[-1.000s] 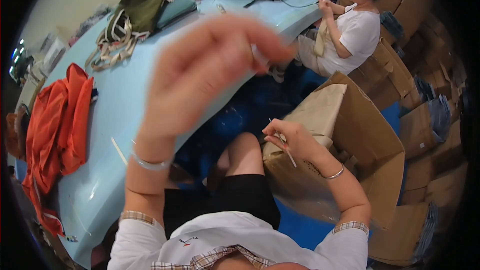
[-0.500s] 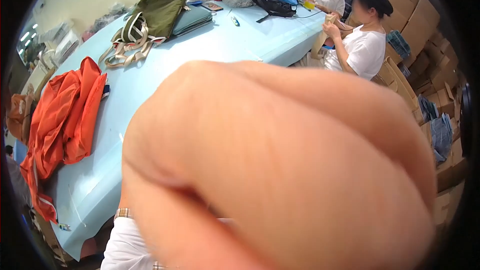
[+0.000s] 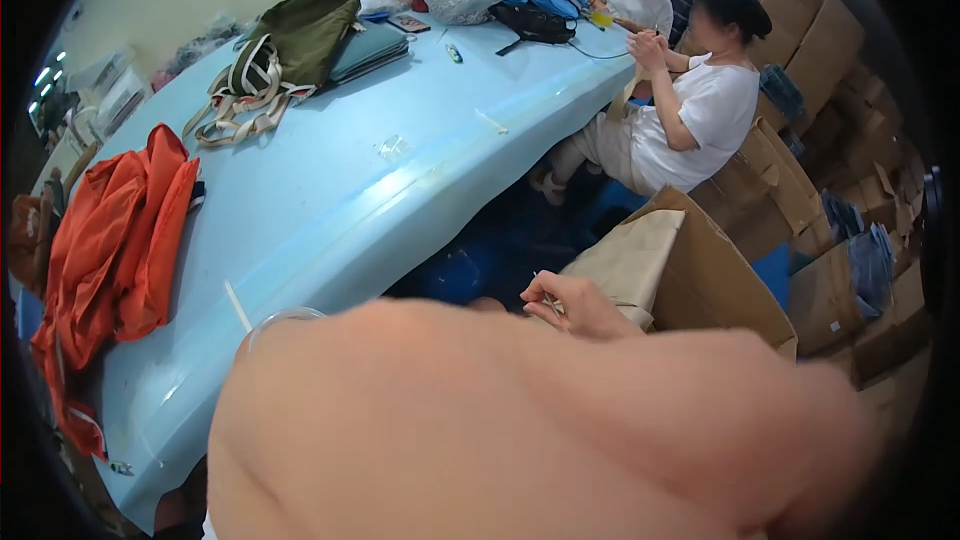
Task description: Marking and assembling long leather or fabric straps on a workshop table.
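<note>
A large, blurred stretch of bare skin, seemingly my left hand and arm (image 3: 430, 430), fills the lower part of the head view. Its fingers cannot be made out. Beyond it, my right hand (image 3: 590, 307) shows with curled fingers; thumb and forefinger pinch something too small to name. Beige folded fabric (image 3: 625, 252) lies just past that hand, in an open cardboard box (image 3: 722, 265). A clear curved rim (image 3: 288, 315) peeks out at the left edge of the blurred skin; I cannot tell what it belongs to.
A pale blue table (image 3: 330, 210) bears orange fabric (image 3: 125, 240), an olive bag (image 3: 305, 35) with light straps and a black pouch (image 3: 535, 22). A co-worker (image 3: 700, 100) sits at its right side with hands together; another person (image 3: 640, 0) sits behind. Cardboard boxes (image 3: 850, 280) crowd the right.
The large blurred skin has dropped lower in the view. My right hand, the box and the beige fabric now show above it. The nearer co-worker's hands have come together.
</note>
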A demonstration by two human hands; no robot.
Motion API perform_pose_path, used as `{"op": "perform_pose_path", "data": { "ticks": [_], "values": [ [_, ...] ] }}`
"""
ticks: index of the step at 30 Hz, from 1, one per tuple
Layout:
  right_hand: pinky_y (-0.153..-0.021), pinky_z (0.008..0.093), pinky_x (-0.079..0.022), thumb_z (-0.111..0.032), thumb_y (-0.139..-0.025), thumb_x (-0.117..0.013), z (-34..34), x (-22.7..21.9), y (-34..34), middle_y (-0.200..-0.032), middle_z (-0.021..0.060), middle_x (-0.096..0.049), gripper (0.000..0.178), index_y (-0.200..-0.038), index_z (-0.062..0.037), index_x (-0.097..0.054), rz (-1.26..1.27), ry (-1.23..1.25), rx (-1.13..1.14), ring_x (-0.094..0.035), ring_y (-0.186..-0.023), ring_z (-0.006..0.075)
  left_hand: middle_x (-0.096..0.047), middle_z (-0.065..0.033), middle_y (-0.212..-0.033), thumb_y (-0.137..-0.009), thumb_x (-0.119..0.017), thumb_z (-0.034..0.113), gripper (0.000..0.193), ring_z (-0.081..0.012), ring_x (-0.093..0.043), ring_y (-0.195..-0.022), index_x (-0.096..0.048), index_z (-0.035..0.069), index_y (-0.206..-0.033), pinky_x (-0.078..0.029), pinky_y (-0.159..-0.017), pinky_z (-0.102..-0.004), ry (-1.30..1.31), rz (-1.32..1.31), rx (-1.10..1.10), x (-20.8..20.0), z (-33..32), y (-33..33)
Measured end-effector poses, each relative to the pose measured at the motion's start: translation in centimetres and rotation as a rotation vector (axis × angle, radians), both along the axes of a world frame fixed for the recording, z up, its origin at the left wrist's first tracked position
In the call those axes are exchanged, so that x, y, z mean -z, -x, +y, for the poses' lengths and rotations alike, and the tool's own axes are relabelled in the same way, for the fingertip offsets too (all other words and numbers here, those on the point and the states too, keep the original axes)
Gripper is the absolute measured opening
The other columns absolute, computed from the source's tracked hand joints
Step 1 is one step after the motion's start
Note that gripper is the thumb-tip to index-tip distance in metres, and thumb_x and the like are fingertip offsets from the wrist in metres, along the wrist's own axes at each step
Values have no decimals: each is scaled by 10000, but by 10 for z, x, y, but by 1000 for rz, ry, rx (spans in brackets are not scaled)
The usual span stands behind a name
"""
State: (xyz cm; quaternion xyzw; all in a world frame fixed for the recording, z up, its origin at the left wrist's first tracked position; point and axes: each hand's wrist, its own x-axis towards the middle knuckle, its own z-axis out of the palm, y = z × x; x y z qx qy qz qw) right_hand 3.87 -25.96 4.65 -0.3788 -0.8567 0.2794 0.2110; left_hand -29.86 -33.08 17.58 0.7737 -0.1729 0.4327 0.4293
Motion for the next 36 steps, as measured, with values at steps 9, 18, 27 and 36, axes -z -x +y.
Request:
{"op": "perform_pose_path", "data": {
  "ticks": [9, 18, 27, 36],
  "values": [
    [-644, 358, -512, -114, -853, -700, 7, 7, 4, -791, 144, -645, 187, -913, -17, -551, 52, -22, -34, -649, -722, 295, -555, -109, -1068, -987, -496, 414, 317, -263, -543, -1043, -602, 140, -1106, -492, -866, -414, 112, -12, 8, 20, -48, 39],
    [-644, 357, -509, -115, -855, -697, 4, 8, -3, -785, 145, -642, 181, -908, -16, -555, 51, -13, -32, -640, -711, 295, -558, -94, -1081, -987, -501, 402, 288, -261, -534, -1059, -602, 163, -1110, -484, -883, -429, 216, -49, 57, 41, -79, 33],
    [-657, 368, -513, -116, -855, -694, 6, 11, -3, -799, 149, -651, 176, -909, -16, -558, 32, -30, -37, -649, -738, 309, -561, -79, -1094, -987, -506, 390, 260, -259, -525, -1075, -603, 186, -1115, -476, -900, -444, 323, -91, 91, 3, -33, -11],
    [-649, 358, -512, -108, -853, -692, 9, 14, 6, -799, 149, -649, 173, -914, -16, -558, 62, -19, -60, -650, -733, 305, -564, -65, -1107, -987, -511, 379, 234, -257, -516, -1090, -604, 209, -1119, -467, -916, -459, 430, -115, 93, 4, -82, 6]
  ]
}}
